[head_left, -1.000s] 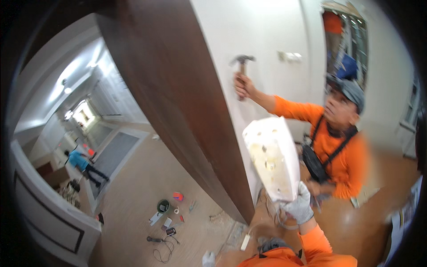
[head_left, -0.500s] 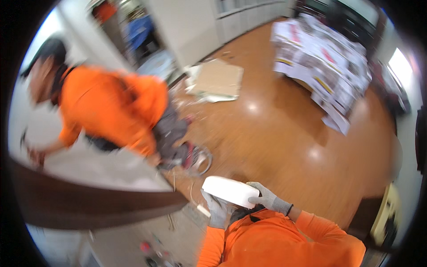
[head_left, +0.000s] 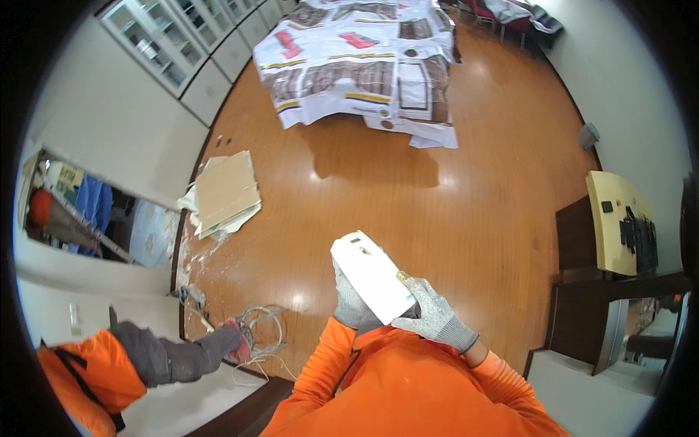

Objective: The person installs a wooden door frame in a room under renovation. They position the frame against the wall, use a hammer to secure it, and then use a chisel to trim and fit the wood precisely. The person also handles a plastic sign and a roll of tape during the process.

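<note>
Just in front of the orange shirt (head_left: pixel 408 386), held aslant above the wooden floor (head_left: pixel 502 233): a white oblong casing (head_left: pixel 370 277), far end toward the left, with a small dark slot (head_left: pixel 355 240) and a roundish mark (head_left: pixel 363 250) near that end. Along its left side, the grey-gloved left hand (head_left: pixel 349 302), closed on the casing, partly hidden behind it. Around the near right-hand end, the right hand (head_left: pixel 432 313), likewise gloved and gripping, with a yellowish fingertip (head_left: pixel 403 277) against the edge. To the left, a co-worker (head_left: pixel 145 357) in an orange top (head_left: pixel 109 368) and dark grey trousers (head_left: pixel 175 357), with coiled cable (head_left: pixel 266 311) near the feet (head_left: pixel 234 342). Farther along the floor, a stack of flat boards (head_left: pixel 229 188) with pale scraps (head_left: pixel 188 200) around. Beyond, a broad printed sheet (head_left: pixel 364 65) draped over something raised; beside it, on the left, white cabinets (head_left: pixel 206 91) with glass doors (head_left: pixel 154 47). On the right, a pale yellow panel (head_left: pixel 610 226) with dark things (head_left: pixel 639 237) on top, and farther off, by the wall (head_left: pixel 611 87), a grey bin (head_left: pixel 588 136).
</note>
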A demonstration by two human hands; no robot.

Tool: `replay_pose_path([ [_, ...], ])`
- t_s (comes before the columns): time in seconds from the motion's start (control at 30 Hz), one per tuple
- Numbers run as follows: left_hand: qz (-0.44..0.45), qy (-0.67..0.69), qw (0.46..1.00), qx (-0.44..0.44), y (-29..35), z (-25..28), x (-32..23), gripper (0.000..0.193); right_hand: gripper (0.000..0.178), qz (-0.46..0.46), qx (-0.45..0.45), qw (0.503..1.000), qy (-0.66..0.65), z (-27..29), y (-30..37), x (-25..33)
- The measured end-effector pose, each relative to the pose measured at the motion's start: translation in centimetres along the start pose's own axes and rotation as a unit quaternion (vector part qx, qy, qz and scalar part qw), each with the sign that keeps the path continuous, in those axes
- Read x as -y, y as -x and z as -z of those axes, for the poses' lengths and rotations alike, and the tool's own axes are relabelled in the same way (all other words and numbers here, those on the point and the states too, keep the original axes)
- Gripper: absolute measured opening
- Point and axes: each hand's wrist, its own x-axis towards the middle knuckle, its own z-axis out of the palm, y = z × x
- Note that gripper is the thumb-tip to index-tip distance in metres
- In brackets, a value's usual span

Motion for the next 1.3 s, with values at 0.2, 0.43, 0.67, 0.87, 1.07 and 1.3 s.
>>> replay_pose_path([
  [0.2, 0.141, 0.200, 0.964, 0.103, -13.3, -9.8, 2.7, 0.067, 0.090, 0.012, -0.054, 0.996, -0.073, 10.6, -7.2, -3.4],
  [0.43, 0.270, 0.137, 0.936, 0.179, -28.4, -20.0, 6.7, 0.071, 0.099, -0.133, -0.164, 0.934, -0.290, 21.2, -15.3, -8.1],
  [0.67, 0.356, -0.144, 0.875, 0.293, -40.4, -32.6, 13.4, 0.085, 0.112, -0.224, -0.368, 0.862, -0.268, 33.6, -21.2, -12.7],
  [0.87, 0.492, -0.221, 0.753, 0.378, -47.1, -41.6, 23.9, 0.085, 0.104, -0.262, -0.526, 0.746, -0.315, 39.9, -21.6, -21.4],
  [1.07, 0.477, -0.256, 0.742, 0.396, -55.3, -53.6, 34.7, 0.080, 0.090, -0.216, -0.566, 0.693, -0.391, 54.1, -21.6, -29.0],
  [1.3, 0.360, -0.310, 0.768, 0.430, -70.0, -65.6, 42.6, 0.059, 0.096, -0.195, -0.550, 0.722, -0.373, 73.7, -23.8, -37.1],
])
